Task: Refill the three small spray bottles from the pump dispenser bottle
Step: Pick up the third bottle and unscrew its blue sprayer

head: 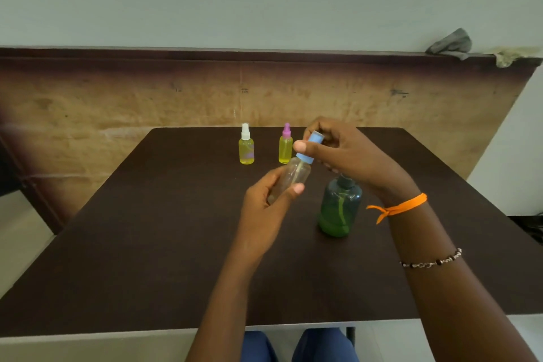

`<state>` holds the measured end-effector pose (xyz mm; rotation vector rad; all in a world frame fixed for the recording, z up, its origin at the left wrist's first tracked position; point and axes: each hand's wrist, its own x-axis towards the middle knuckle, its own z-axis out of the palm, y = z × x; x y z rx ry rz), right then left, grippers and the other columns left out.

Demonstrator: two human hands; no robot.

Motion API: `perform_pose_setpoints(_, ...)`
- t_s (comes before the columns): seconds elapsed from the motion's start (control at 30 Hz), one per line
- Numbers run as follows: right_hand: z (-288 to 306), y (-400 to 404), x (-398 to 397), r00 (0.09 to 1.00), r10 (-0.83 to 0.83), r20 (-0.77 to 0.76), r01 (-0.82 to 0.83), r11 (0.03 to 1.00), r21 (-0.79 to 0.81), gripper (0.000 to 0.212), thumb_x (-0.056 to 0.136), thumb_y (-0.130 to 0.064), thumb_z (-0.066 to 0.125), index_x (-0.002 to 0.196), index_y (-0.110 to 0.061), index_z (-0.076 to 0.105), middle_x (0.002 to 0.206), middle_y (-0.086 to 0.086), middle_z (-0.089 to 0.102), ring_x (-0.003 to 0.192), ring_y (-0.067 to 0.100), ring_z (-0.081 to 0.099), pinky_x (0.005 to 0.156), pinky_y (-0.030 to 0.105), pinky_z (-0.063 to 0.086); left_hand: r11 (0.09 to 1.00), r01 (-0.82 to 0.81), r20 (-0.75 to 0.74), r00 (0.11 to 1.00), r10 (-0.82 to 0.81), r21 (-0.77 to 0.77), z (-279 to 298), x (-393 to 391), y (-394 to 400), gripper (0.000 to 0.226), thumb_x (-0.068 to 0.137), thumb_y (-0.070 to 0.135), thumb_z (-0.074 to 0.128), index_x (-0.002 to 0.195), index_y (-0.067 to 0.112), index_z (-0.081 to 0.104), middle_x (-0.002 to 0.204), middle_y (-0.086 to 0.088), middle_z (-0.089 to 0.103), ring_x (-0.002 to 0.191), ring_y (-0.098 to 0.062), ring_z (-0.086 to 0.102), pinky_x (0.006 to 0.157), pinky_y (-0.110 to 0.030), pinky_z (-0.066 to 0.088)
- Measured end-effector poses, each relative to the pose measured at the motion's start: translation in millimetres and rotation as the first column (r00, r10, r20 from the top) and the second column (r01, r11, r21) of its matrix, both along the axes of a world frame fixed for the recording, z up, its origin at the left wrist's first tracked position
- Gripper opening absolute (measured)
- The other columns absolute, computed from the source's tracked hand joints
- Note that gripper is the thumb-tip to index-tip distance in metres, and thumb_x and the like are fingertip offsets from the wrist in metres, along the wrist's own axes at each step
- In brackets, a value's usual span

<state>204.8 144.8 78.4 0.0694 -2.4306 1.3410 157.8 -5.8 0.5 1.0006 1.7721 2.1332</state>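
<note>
My left hand [266,206] grips the clear body of a small spray bottle [293,178], tilted above the table; it looks empty. My right hand [343,153] pinches its blue spray cap [311,148] at the bottle's neck. Two other small spray bottles stand upright at the table's far side, both holding yellow liquid: one with a white cap [246,144], one with a purple cap [285,144]. The green pump dispenser bottle [339,209] stands under my right wrist, its pump head partly hidden by that hand.
The dark brown table [147,244] ends at a near edge above my knees [299,347]. A worn wooden panel [147,97] backs it, with a grey rag [451,43] lying on its top ledge at the right.
</note>
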Motion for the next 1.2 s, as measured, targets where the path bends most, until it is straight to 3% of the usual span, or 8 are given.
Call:
perform_pose_setpoints(0.13, 2, 2, 2, 0.999, 0.049, 0.021, -0.051, 0.995, 0.08, 0.011, 0.089, -0.008, 0.065, 0.098, -0.009, 0.059, 0.088, 0.006, 0.062, 0.074, 0.011, 0.058, 0.062, 0.021, 0.048, 0.999, -0.039, -0.019, 0.999, 0.039, -0.01, -4, 2, 3, 0.026, 0.088, 0.016, 0.062, 0.107, 0.033, 0.061, 0.091, 0.025, 0.067, 0.088, 0.008, 0.06, 0.077, -0.017, 0.048)
perform_pose_setpoints(0.2, 5, 6, 5, 0.993, 0.112, 0.046, -0.115, 0.991, 0.072, 0.033, 0.087, 0.003, 0.063, 0.113, -0.016, 0.055, 0.105, 0.011, 0.062, 0.088, 0.022, 0.061, 0.076, 0.027, 0.052, 0.998, -0.061, -0.001, 0.998, 0.061, -0.013, -6, 1, 3, 0.025, 0.087, 0.019, 0.062, 0.108, 0.034, 0.06, 0.093, 0.023, 0.067, 0.089, 0.006, 0.06, 0.08, -0.02, 0.047)
perform_pose_setpoints(0.37, 4, 2, 0, 0.993, -0.12, 0.016, 0.114, 0.97, 0.215, 0.018, 0.086, -0.028, 0.068, 0.093, -0.012, 0.064, 0.085, 0.006, 0.064, 0.069, 0.009, 0.053, 0.063, 0.026, 0.044, 0.995, -0.098, 0.007, 0.995, 0.099, -0.032, -8, 2, 6, 0.026, 0.085, 0.022, 0.064, 0.108, 0.031, 0.057, 0.105, 0.014, 0.065, 0.095, 0.003, 0.06, 0.083, -0.024, 0.049)
perform_pose_setpoints(0.53, 7, 9, 7, 0.994, 0.084, 0.074, -0.096, 0.979, 0.179, 0.034, 0.083, 0.007, 0.066, 0.113, -0.008, 0.057, 0.111, 0.011, 0.06, 0.091, 0.024, 0.061, 0.082, 0.029, 0.052, 0.991, -0.123, 0.036, 0.992, 0.125, -0.044, -10, 1, 9, 0.023, 0.087, 0.015, 0.064, 0.1, 0.029, 0.05, 0.103, 0.009, 0.061, 0.088, 0.005, 0.058, 0.08, -0.024, 0.047)
perform_pose_setpoints(0.7, 6, 8, 3, 0.993, -0.068, 0.097, 0.047, 0.979, 0.2, 0.024, 0.085, -0.022, 0.07, 0.102, -0.009, 0.06, 0.087, 0.003, 0.063, 0.069, 0.009, 0.056, 0.06, 0.027, 0.051, 0.993, -0.099, 0.014, 0.995, 0.1, -0.057, -12, 0, 11, 0.023, 0.087, 0.019, 0.063, 0.106, 0.022, 0.05, 0.109, 0.008, 0.06, 0.094, 0.005, 0.057, 0.084, -0.027, 0.048)
perform_pose_setpoints(0.9, 9, 20, 7, 0.984, 0.119, 0.135, -0.151, 0.955, 0.257, 0.037, 0.081, 0.009, 0.066, 0.113, -0.009, 0.059, 0.11, 0.006, 0.061, 0.098, 0.01, 0.061, 0.085, 0.02, 0.051, 0.994, -0.081, -0.001, 0.997, 0.081, -0.068, -14, -1, 11, 0.023, 0.082, 0.026, 0.061, 0.103, 0.025, 0.05, 0.103, 0.012, 0.059, 0.086, 0.006, 0.056, 0.079, -0.025, 0.047)
perform_pose_setpoints(1.03, 9, 17, 4, 0.988, -0.003, 0.153, -0.034, 0.971, 0.237, 0.023, 0.084, -0.021, 0.071, 0.103, -0.01, 0.064, 0.093, 0.001, 0.064, 0.074, 0.004, 0.06, 0.062, 0.021, 0.053, 0.994, -0.066, -0.008, 0.998, 0.065, -0.086, -14, 1, 13, 0.02, 0.087, 0.021, 0.061, 0.104, 0.023, 0.05, 0.102, 0.01, 0.059, 0.084, 0.005, 0.056, 0.077, -0.022, 0.046)
perform_pose_setpoints(1.2, 16, 27, 8, 0.99, 0.054, 0.133, -0.092, 0.949, 0.302, 0.02, 0.083, 0.002, 0.068, 0.096, -0.013, 0.065, 0.093, -0.004, 0.064, 0.08, 0.005, 0.06, 0.072, 0.013, 0.048, 0.994, -0.05, 0.023, 0.998, 0.052, -0.099, -17, 4, 15, 0.018, 0.089, 0.026, 0.058, 0.106, 0.021, 0.051, 0.106, 0.005, 0.059, 0.093, -0.006, 0.057, 0.085, -0.032, 0.049)
